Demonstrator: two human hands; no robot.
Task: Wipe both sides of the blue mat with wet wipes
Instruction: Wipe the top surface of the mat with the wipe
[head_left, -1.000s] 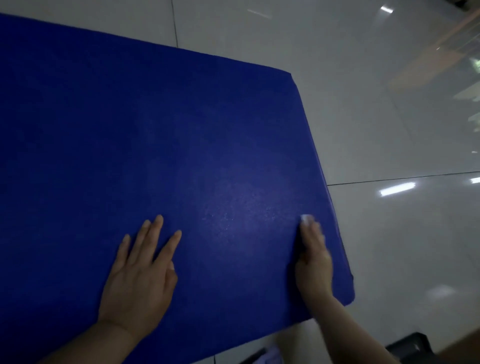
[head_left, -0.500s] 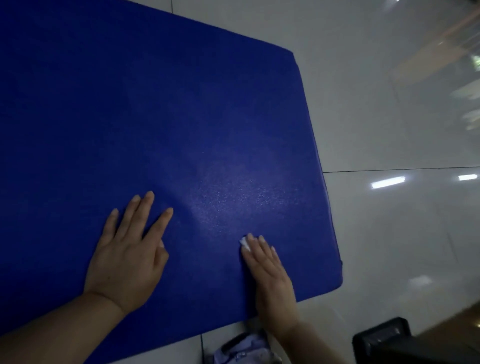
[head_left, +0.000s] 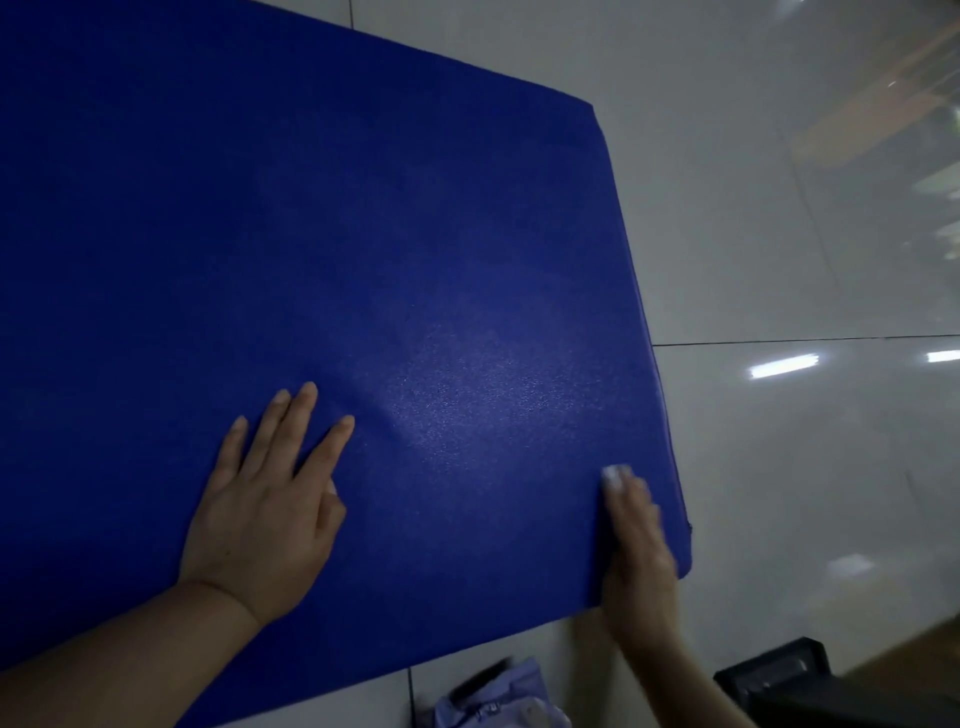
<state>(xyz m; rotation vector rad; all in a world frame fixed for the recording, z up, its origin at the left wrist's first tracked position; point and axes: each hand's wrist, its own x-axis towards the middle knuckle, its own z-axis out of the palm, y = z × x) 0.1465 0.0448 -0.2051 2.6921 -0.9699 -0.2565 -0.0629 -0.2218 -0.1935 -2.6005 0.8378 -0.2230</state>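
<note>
A large blue mat (head_left: 363, 234) lies flat on a pale tiled floor and fills most of the head view. My left hand (head_left: 270, 499) rests palm down on the mat's near part, fingers spread, holding nothing. My right hand (head_left: 636, 540), blurred by motion, presses flat on the mat close to its near right corner. A white wet wipe (head_left: 614, 474) pokes out from under its fingertips; most of the wipe is hidden beneath the hand. A damp sheen shows on the mat between my two hands.
Glossy white floor tiles (head_left: 805, 467) stretch to the right of the mat. A pale lilac cloth-like item (head_left: 498, 701) lies on the floor just below the mat's near edge. A black object (head_left: 789, 680) sits at the bottom right corner.
My right hand has slid the wipe rightward from the mat's middle toward its right edge. My left hand has stayed pressed in place.
</note>
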